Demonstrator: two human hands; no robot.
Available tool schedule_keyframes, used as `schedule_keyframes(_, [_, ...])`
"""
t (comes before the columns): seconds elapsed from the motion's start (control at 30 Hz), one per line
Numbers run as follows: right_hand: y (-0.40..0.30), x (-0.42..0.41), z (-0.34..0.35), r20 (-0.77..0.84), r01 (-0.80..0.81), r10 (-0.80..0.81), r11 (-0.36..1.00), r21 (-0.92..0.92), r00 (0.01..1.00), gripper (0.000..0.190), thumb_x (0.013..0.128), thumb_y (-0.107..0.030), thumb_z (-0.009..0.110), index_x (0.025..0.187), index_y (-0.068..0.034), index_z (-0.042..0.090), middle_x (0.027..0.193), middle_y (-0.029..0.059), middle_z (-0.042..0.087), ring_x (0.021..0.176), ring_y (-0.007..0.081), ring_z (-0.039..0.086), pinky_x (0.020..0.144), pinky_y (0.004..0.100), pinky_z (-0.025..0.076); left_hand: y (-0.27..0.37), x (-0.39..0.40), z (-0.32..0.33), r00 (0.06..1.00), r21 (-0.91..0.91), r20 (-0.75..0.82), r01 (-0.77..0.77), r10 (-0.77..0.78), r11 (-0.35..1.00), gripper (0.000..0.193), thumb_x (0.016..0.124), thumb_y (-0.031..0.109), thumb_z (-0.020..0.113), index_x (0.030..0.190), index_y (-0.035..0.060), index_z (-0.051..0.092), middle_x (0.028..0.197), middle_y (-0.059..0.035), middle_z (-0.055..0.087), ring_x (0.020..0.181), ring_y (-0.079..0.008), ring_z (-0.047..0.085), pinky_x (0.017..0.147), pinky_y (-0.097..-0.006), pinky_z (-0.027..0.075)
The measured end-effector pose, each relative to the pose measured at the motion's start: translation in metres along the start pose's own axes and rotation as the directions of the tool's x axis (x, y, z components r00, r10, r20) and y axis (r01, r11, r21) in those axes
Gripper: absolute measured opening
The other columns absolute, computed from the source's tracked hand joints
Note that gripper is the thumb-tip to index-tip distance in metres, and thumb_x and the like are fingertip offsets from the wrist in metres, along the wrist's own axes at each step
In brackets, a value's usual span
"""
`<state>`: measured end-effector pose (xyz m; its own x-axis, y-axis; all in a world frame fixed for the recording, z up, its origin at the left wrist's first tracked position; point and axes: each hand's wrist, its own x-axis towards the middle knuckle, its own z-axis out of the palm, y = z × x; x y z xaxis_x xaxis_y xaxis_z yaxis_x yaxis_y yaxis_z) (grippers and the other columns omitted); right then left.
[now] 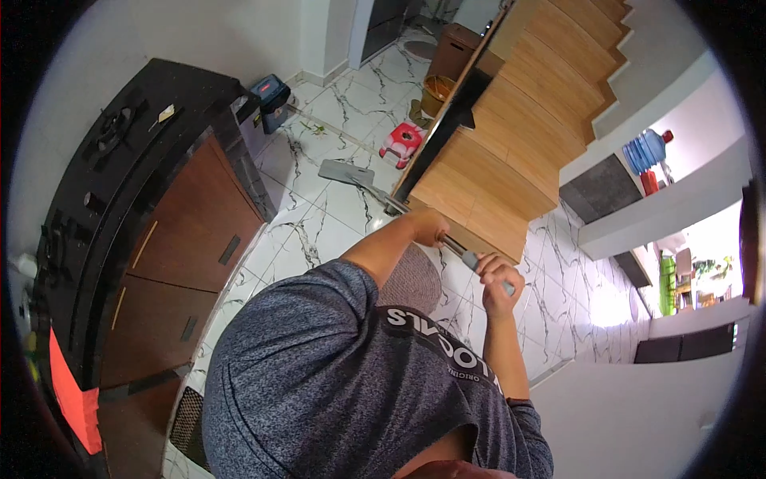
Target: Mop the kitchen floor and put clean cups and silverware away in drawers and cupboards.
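A flat mop with a grey head [346,172] rests on the marble-patterned tile floor [311,239], near the foot of the stairs. Its metal pole [456,244] slants from there towards my chest. My left hand [428,226] is wrapped around the pole partway along. Farther up, my right hand [501,284] grips the grey handle [471,260] at the pole's end. Part of the pole is hidden behind my left hand and wrist. Beneath my left forearm lies a round grey woven mat [412,278], partly covered by my arm and shirt.
Wooden stairs [479,185] rise to the right of the mop. A red-and-white stool [403,142] and a yellowish bucket [438,93] stand beyond its head. At left runs a black counter [134,138] with brown cabinet doors [185,209]; a dark bin [273,103] stands at its far end.
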<state>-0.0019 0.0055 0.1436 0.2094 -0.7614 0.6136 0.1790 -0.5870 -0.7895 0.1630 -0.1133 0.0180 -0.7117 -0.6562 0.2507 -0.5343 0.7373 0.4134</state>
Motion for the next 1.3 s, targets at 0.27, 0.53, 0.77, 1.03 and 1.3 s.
schedule_keyframes(0.27, [-0.022, -0.018, -0.082, -0.145, -0.164, 0.182, 0.978, 0.128, 0.973, 0.024, 0.071, -0.017, 0.053, 0.054, -0.001, 0.046, 0.051, 0.0090, 0.047, 0.055, 0.0221, 0.048, 0.072, 0.0403, 0.041, 0.052, 0.030, 0.018, 0.967, -0.195, 0.234, 0.144, -0.097, 0.970, 0.047, 0.067, 0.056, 0.055, 0.069, 0.0097, 0.065, 0.072, -0.0125, 0.061, 0.073, -0.0308, 0.058, 0.065, -0.0377, 0.045])
schedule_keyframes(0.53, [0.029, -0.001, -0.045, 0.012, -0.186, 0.186, 0.970, 0.160, 0.982, 0.014, 0.060, -0.014, 0.058, 0.060, 0.000, 0.055, 0.060, 0.0119, 0.054, 0.066, 0.0268, 0.053, 0.082, 0.0457, 0.038, -0.026, -0.003, 0.028, 0.990, -0.023, 0.122, 0.079, -0.075, 0.997, 0.027, 0.063, 0.036, 0.061, 0.068, 0.0097, 0.061, 0.066, -0.0128, 0.059, 0.066, -0.0318, 0.058, 0.060, -0.0411, 0.047])
schedule_keyframes(0.77, [0.164, 0.068, -0.001, 0.437, -0.225, 0.225, 0.973, -0.052, 0.871, 0.010, 0.059, -0.003, 0.054, 0.068, 0.000, 0.058, 0.073, 0.0115, 0.059, 0.081, 0.0274, 0.056, 0.087, 0.0446, 0.036, -0.159, -0.030, 0.007, 0.925, -0.011, 0.075, 0.375, -0.373, 0.927, 0.025, 0.056, 0.029, 0.066, 0.067, 0.0080, 0.058, 0.066, -0.0126, 0.057, 0.067, -0.0307, 0.057, 0.060, -0.0415, 0.044])
schedule_keyframes(1.03, [0.088, 0.205, -0.043, 0.387, -0.052, -0.010, 0.988, 0.148, 0.922, 0.033, 0.078, -0.023, 0.051, 0.055, 0.001, 0.052, 0.051, 0.0113, 0.052, 0.048, 0.0229, 0.051, 0.060, 0.0394, 0.045, -0.119, 0.048, -0.065, 0.961, -0.250, 0.042, 0.274, -0.272, 0.929, 0.029, 0.062, 0.034, 0.064, 0.066, 0.0060, 0.058, 0.062, -0.0127, 0.056, 0.064, -0.0324, 0.055, 0.058, -0.0391, 0.043])
schedule_keyframes(1.3, [0.135, 0.206, -0.034, 0.369, 0.017, -0.136, 0.952, 0.307, 0.919, 0.004, 0.059, -0.003, 0.058, 0.060, 0.000, 0.058, 0.054, 0.0095, 0.055, 0.053, 0.0248, 0.054, 0.063, 0.0401, 0.046, -0.148, 0.046, -0.077, 0.943, -0.065, 0.025, 0.333, -0.332, 0.941, 0.019, 0.064, 0.031, 0.058, 0.064, 0.0120, 0.060, 0.063, -0.0122, 0.058, 0.063, -0.0324, 0.057, 0.058, -0.0409, 0.045])
